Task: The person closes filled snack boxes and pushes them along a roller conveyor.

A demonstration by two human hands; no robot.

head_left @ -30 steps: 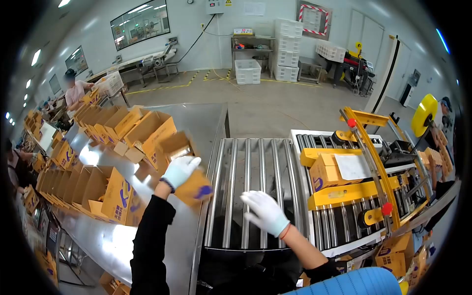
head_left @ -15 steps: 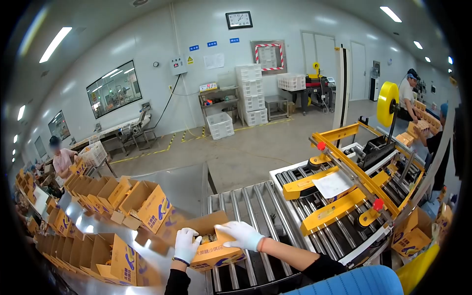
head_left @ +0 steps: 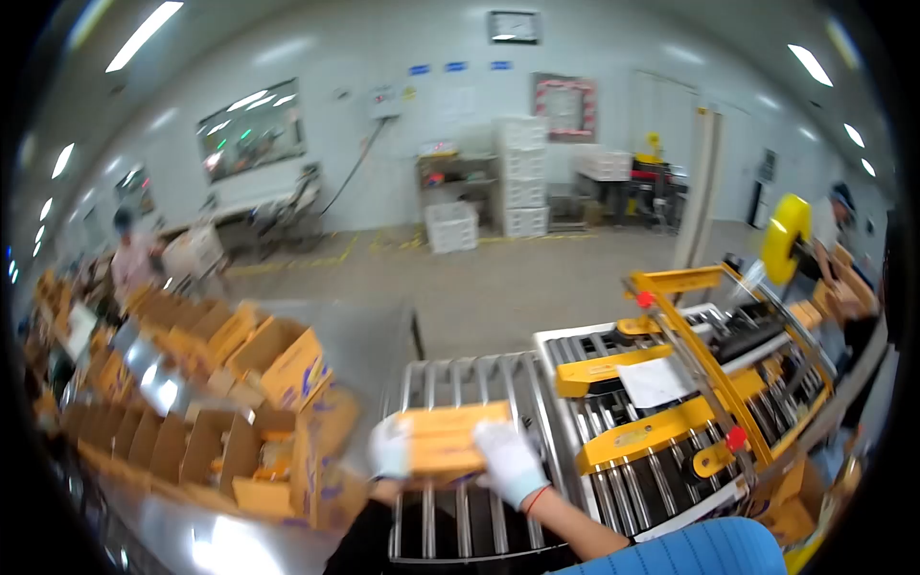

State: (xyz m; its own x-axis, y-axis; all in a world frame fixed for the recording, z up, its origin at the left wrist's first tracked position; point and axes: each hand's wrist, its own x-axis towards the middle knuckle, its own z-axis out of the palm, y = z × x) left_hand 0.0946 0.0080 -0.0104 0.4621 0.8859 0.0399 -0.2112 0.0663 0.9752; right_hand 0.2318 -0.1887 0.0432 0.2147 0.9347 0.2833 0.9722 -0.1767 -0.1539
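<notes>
A small orange cardboard box (head_left: 443, 433), its top flaps folded down, is over the roller conveyor (head_left: 465, 522) in front of me. My left hand (head_left: 389, 448), in a white glove, grips the box's left end. At its right end my right hand (head_left: 506, 458), gloved too, has its fingers on the top and side. Motion blurs the box and both hands, and I cannot tell whether the box rests on the rollers. Left of it, on the metal table, stand rows of open orange boxes (head_left: 292, 369), some with packets inside.
A carton-sealing machine with yellow guide rails (head_left: 647, 433) and red knobs adjoins the conveyor on the right. A yellow tape roll (head_left: 786, 238) rises behind it. White crates (head_left: 523, 182) are stacked by the far wall. Other people work at far left and far right.
The box's open top is now covered by its flaps. My hands have shifted from its rim to its two ends. The view has turned slightly, and more blur shows.
</notes>
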